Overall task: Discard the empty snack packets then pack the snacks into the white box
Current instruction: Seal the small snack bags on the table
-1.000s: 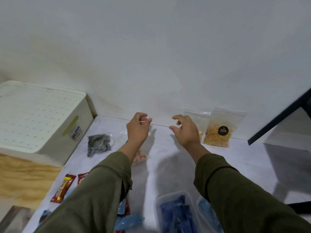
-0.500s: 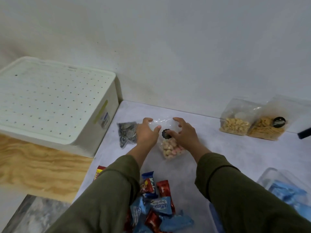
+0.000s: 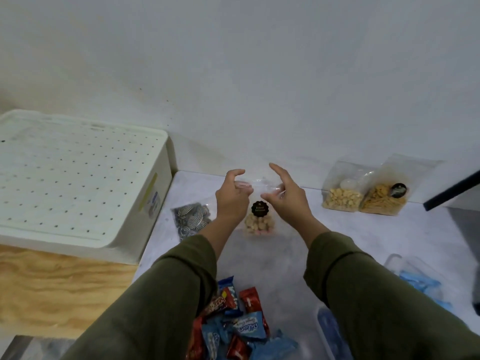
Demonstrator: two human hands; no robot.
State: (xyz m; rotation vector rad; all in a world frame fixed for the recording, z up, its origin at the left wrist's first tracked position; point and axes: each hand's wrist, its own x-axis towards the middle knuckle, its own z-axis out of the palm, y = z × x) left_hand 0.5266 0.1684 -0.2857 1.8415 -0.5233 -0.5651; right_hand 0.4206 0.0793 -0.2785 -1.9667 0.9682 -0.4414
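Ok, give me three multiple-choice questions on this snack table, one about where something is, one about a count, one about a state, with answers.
1. Where do the peanut bag and the yellow stick-snack bag stand?
A. Against the wall, right of the hands
B. On the white box
C. In the wrapper pile

2. How many clear bags carry a visible round black sticker?
A. None
B. Two
C. Four

3. How is the white box now?
A. Open
B. Lid on
C. Tipped over

Answers: 1 A, both lean at the wall to the right. 2 B, the stick-snack bag and the biscuit bag held at its top by the left hand and right hand. 3 B, the perforated lid covers it.
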